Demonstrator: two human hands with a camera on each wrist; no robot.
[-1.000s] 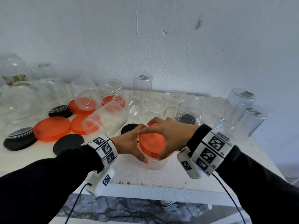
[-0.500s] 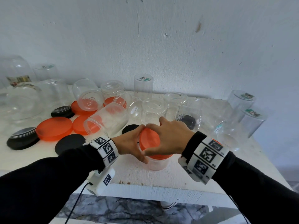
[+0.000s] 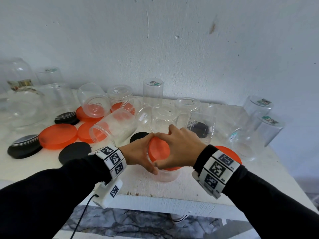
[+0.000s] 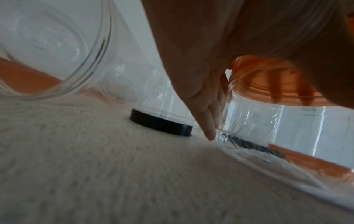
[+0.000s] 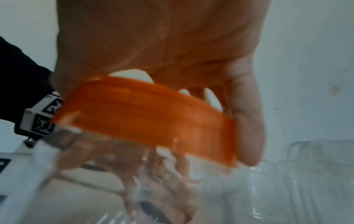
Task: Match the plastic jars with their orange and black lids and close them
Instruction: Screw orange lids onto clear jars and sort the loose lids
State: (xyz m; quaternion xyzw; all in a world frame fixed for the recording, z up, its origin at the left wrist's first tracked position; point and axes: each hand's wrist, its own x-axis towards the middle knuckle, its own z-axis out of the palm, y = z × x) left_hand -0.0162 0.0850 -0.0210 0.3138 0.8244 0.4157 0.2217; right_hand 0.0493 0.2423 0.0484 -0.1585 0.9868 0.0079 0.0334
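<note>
A white desk (image 3: 198,185) against a pale wall carries many clear plastic jars, all of them looking empty. Most stand upside down along the back; one jar (image 3: 112,128) lies on its side left of centre, mouth toward the camera, over loose orange lids (image 3: 57,138). Black lids (image 3: 74,151) lie flat around it, and another orange lid (image 3: 231,152) shows behind the right wrist.

Near the front edge stands the upright jar (image 3: 168,175), its long axis vertical, mouth up. An orange lid (image 3: 158,150) sits on its mouth, tilted rather than level. The left hand (image 3: 138,152) curls round the jar's left side just under the lid, a fingertip (image 4: 209,133) reaching down to the desk. The right hand (image 3: 179,149) arches over the lid, fingers and thumb gripping its rim. A small black lid (image 4: 161,124) lies just behind the left hand.
</note>
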